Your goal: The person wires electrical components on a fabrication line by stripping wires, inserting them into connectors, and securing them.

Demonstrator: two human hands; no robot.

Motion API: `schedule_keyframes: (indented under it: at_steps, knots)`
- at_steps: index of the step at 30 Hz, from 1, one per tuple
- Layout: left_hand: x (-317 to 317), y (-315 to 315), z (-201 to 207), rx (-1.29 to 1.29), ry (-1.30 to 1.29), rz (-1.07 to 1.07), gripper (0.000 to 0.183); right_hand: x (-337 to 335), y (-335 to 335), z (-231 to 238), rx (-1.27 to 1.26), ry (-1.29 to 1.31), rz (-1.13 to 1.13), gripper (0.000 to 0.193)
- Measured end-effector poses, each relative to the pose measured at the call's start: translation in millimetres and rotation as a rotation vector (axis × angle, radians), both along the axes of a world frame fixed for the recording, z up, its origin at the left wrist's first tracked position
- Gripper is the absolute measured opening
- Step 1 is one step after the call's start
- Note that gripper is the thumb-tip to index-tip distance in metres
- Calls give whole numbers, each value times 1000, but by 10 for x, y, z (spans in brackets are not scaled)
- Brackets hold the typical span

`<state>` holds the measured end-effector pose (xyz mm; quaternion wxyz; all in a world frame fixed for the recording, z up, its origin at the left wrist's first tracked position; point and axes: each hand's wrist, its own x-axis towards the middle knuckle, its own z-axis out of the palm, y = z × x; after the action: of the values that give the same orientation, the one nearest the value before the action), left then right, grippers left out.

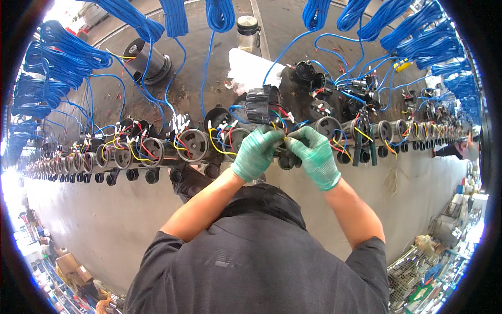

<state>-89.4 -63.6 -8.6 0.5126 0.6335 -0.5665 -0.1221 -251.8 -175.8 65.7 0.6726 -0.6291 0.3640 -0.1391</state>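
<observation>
Both hands are gloved in green and meet at the near edge of the workbench [193, 68], fingertips almost touching: the left hand [259, 153] has thumb and fingers closed in a pinch at some thin coloured wires [281, 121], and the right hand [317, 157] pinches in from the other side, though which strand each one has is too small for me to tell. Going left to right: a row of grey motor cylinders [193, 145] runs along the near edge with the ends facing the person, yellow and red leads hanging out, and behind them a bigger grey canister [157, 65] leans toward the far left corner. Blue cable coils [219, 15] hang along the far edge, with a clear jar [248, 34] and a crumpled white plastic bag [253, 68] in the middle. Now the bit that matters imo: the black round housing [257, 103] sits just beyond the fingertips, a touch to the left, so the left hand is nearer. Its axis looks roughly parallel to the near edge, open side apparently to the right, and the wires run from around there down to the fingers. Right of the right hand, dark-handled pliers [357, 149] stick out over the near edge, untouched.
</observation>
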Motion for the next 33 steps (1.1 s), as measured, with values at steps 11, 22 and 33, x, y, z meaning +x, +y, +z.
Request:
schedule_keyframes:
  at_steps: [11,22,33]
  knots:
    - [-37,-113,93,-47,53,109,23,887,-2228,-1050,-946,629,1226,32]
    - [-74,-48,33,-101,-85,236,30,1643,-1803,-1493,-988,466,1222,35]
    - [-65,21,64,-35,-141,228,27,1725,-1439,-1312,-1003,727,909,37]
